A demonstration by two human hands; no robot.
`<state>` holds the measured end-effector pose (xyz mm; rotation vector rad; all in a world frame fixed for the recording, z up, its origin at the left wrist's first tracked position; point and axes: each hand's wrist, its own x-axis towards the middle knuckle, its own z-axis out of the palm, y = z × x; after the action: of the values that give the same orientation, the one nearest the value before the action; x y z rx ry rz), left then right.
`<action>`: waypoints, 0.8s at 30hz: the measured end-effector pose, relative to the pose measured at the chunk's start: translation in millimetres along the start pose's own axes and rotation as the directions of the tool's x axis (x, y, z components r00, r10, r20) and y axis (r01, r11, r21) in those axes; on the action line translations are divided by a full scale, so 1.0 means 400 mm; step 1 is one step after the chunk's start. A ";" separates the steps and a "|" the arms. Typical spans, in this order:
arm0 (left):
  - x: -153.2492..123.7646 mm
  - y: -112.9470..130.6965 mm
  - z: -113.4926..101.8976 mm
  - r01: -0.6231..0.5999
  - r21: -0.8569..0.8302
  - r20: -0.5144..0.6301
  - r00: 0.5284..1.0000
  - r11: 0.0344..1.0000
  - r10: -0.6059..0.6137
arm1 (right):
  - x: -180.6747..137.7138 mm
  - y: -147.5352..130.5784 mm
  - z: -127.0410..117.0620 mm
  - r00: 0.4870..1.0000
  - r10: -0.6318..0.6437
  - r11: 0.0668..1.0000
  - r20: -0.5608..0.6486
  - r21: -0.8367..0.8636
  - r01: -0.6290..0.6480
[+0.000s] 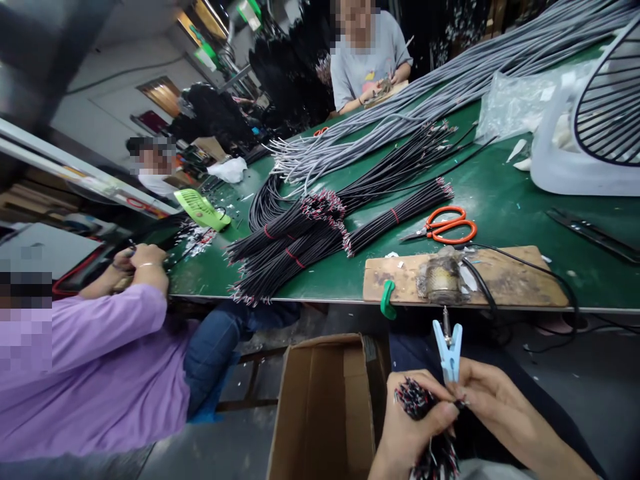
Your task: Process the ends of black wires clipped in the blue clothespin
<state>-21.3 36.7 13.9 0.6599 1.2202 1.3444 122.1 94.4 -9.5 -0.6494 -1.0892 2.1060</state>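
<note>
My left hand [403,430] is wrapped round a bundle of thin black cables [415,398] with red and white wire ends showing. Close beside it, my right hand [493,393] pinches the end of one black cable, near my left thumb. Just above the fingertips is a light blue clothespin [449,353], its lower end partly behind my right fingers. A metal shaft [446,319] reaches down to the clothespin from a small round motor [443,280] on a wooden board [525,277] at the table edge.
Orange-handled scissors [453,225], tied black cable bundles [285,250] and long grey cables [400,120] lie on the green table [505,207]. A white fan [555,153] stands right. Below is a cardboard box [320,407]. A co-worker in purple [115,373] sits left; another [370,67] sits opposite.
</note>
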 end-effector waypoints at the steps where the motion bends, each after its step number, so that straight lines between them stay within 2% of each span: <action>1: 0.003 0.009 0.000 -0.036 0.036 0.018 0.999 0.999 0.036 | 0.007 -0.003 0.000 0.999 0.032 0.998 -0.008 0.049 -0.031; 4: 0.007 0.028 -0.002 -0.162 0.149 0.048 0.987 0.976 0.156 | 0.042 -0.016 0.005 0.994 0.032 0.994 -0.104 0.104 -0.021; 6: 0.006 0.036 -0.005 -0.225 0.161 0.056 0.974 0.961 0.218 | 0.067 -0.023 0.012 0.989 0.012 0.990 -0.147 0.143 0.009; 11: 0.010 0.050 -0.006 -0.292 0.174 0.035 0.956 0.940 0.291 | 0.103 -0.034 0.030 0.987 0.051 0.971 -0.149 0.240 -0.013; 17: 0.033 0.033 0.010 -0.265 0.199 -0.023 0.961 0.943 0.275 | 0.108 -0.054 0.036 0.988 0.009 0.980 -0.153 0.196 0.021; 24: 0.022 0.030 0.014 -0.242 0.128 -0.086 0.963 0.962 0.254 | 0.093 -0.009 -0.003 0.971 0.106 0.964 -0.214 0.263 -0.047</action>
<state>-22.3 48.6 24.1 0.8585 1.3387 1.5388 99.8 124.4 -11.5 -0.7918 -0.6618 2.1296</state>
